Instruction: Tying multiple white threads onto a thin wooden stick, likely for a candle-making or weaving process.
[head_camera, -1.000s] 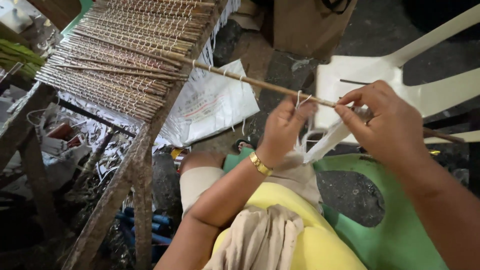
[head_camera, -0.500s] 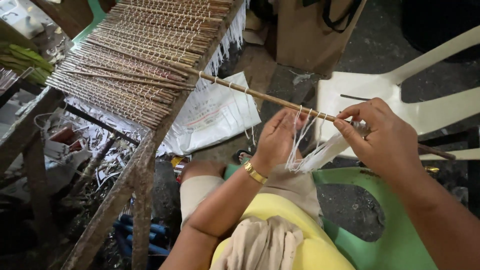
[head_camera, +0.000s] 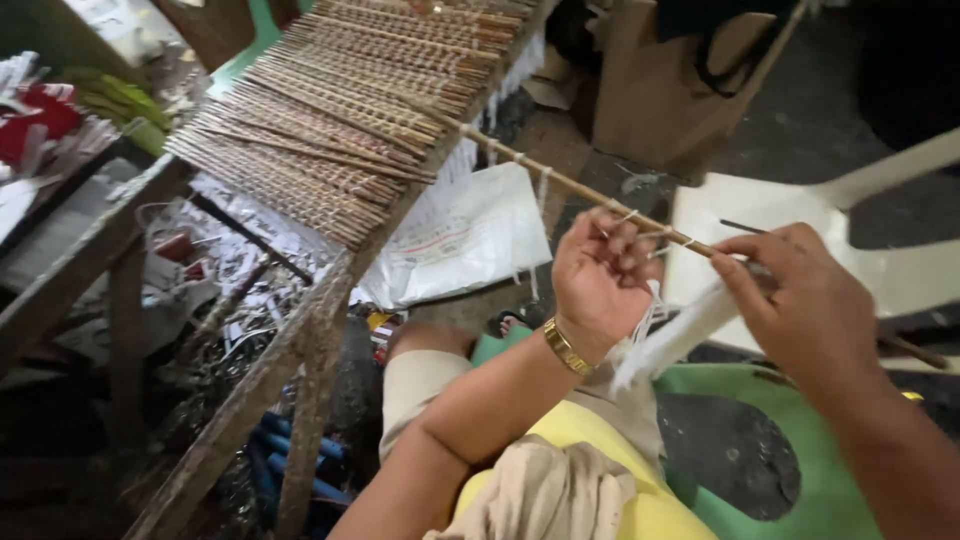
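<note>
A long thin brown stick (head_camera: 560, 180) juts out from a mat of bound sticks (head_camera: 350, 110) lying on a wooden frame. White strings are tied along the stick. My left hand (head_camera: 600, 280), with a gold bracelet at the wrist, pinches a few white strings just below the stick. My right hand (head_camera: 805, 300) grips the stick farther right together with a bundle of white strings (head_camera: 680, 335) that hangs down between the two hands.
The rough wooden frame (head_camera: 290, 360) slants down at the left. A white sack (head_camera: 470, 235) lies on the floor under the stick. A cream plastic chair (head_camera: 900, 260) stands at the right, a green plastic seat (head_camera: 790, 450) below it. Scraps litter the floor at left.
My left hand has shifted a little right along the stick and closed on the strings. The strings that hung spread out are now gathered. The view has swung right.
</note>
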